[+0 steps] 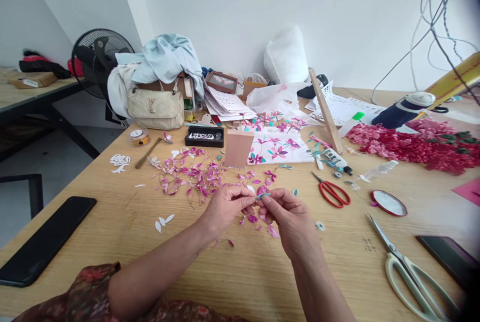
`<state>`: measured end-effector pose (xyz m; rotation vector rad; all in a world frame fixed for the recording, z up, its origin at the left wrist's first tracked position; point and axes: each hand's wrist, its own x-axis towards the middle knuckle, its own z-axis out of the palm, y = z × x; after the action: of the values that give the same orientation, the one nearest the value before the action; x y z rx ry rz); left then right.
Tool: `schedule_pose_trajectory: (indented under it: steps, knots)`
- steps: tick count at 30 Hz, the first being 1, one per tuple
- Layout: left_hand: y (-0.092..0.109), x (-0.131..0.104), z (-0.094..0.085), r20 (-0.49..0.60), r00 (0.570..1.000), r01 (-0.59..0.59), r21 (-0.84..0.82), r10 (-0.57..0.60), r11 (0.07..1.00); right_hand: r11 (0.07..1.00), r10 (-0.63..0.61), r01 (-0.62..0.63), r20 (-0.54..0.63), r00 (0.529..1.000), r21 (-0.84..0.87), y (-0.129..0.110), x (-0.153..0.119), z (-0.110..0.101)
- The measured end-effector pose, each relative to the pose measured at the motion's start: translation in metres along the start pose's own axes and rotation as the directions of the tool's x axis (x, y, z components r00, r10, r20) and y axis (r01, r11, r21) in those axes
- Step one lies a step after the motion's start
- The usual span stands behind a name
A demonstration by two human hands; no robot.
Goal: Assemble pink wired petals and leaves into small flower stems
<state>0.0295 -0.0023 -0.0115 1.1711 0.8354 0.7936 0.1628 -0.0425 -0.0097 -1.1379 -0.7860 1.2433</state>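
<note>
1. Pinching thumb to fingers with no gap to spare, the person's right hand (287, 212) has hold of a small, narrow teal strip (263, 195).
2. Facing it, the left hand (227, 207) is drawn nearly closed, its fingertips gathered at the strip's left end; from where I stand, I cannot tell whether they grip it too.
3. That strip is held above the middle of the pale wooden worktop (243, 272), with loose magenta fabric-like petals (273, 231) lying below and around the hands.
4. Farther left spreads a tangle of pink blossoms on thin stems (210, 177); left of the hands lie three white leaf-shaped pieces (162, 222).
5. Beyond the hands, an upright pinkish-brown wooden block (238, 148) stands just beside a white sheet with pink and teal flowers (304, 155).
6. To the right sit red-handled metal scissors (324, 183), a round red-rimmed dish (389, 203) and, nearer, large cream-handled scissors (398, 256).
7. At the near left lies a black flat phone (48, 239); far left, a cream quilted handbag (155, 107).
</note>
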Motion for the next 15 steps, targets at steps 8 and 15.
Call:
schedule_pose_trajectory:
  steps: [8,15]
  knots:
    - [0.002,0.002,-0.003,0.004,1.0,-0.031,0.059,0.031,0.998,0.998,-0.023,0.026,-0.061,0.998,0.054,0.003,-0.002,0.007]
    - [-0.006,0.002,-0.007,0.02,0.986,-0.164,0.201,0.164,0.966,0.997,-0.038,0.043,-0.096,0.995,0.057,0.005,-0.002,0.012]
